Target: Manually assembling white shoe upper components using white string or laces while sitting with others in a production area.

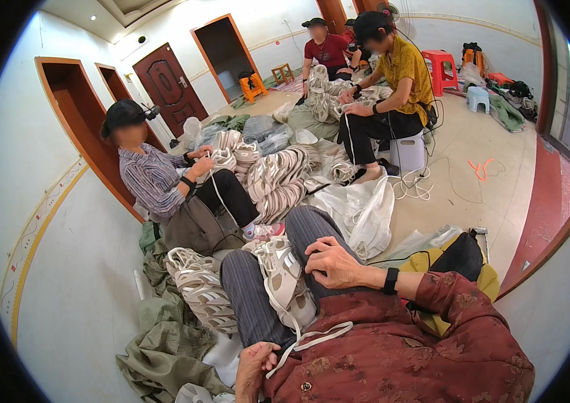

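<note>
Wearer's own hands: two, the left hand [256, 363] and the right hand [333, 263]
Sneaker between the wearer's thighs [281, 269]: at least one; any behind it are hidden
Sneakers stacked beside the left leg [201, 289]: several, overlapping too closely to count
Sneakers in the middle heap [275, 178]: many, not countable
Other people [157, 164]: three plain, a fourth partly hidden
Black wristbands [390, 281]: at least five
Plastic stools: three, one red stool [441, 67], one pale blue stool [478, 99], one pale lilac stool [408, 151]
Panelled brown door [167, 84]: one
Electric fan [388, 9]: one
</note>
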Motion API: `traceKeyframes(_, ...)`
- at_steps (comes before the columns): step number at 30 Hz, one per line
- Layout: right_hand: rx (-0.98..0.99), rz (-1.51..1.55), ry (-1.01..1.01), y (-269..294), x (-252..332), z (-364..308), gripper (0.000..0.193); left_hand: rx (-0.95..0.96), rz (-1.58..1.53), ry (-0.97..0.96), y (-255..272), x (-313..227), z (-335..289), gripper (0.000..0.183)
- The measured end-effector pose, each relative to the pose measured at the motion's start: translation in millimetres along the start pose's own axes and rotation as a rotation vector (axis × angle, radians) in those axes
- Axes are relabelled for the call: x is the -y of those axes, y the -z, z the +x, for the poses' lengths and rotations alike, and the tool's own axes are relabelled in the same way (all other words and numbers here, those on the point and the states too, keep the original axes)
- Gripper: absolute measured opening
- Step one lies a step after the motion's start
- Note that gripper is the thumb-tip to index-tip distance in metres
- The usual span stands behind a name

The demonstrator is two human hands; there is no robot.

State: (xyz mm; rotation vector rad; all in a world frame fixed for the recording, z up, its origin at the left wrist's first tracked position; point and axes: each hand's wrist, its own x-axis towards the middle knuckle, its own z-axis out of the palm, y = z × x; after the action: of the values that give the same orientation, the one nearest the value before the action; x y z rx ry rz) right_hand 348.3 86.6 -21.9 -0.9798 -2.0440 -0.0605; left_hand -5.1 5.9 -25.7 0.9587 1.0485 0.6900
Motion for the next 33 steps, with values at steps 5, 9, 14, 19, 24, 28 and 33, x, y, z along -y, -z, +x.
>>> traceKeyframes(5,-0.013,-0.007,-0.009,2,0,-1,0.01,0.092,-0.014,0.009,-1,-6,-5,0.022)
traceKeyframes(9,-0.017,0.012,-0.003,2,3,1,0.01,0.0,0.181,-0.108,-34,-30,-26,0.025)
traceKeyframes(14,-0.004,-0.011,0.006,2,-2,-2,0.011,0.001,0.24,-0.046,-37,-34,-24,0.025)
traceKeyframes(19,0.001,0.071,-0.03,4,4,-8,0.011,0.065,0.572,-0.066,-45,-46,-25,0.027)
traceKeyframes(24,0.09,0.19,-0.078,17,15,-21,0.012,0.204,0.689,-0.134,-59,-69,-26,0.024)
traceKeyframes(28,0.223,0.361,-0.095,36,39,-23,0.02,0.264,0.81,-0.163,-83,-96,-24,0.026)
traceKeyframes(33,0.296,0.849,-0.285,65,83,-5,0.046,0.19,0.483,-0.113,-109,-92,12,0.038)
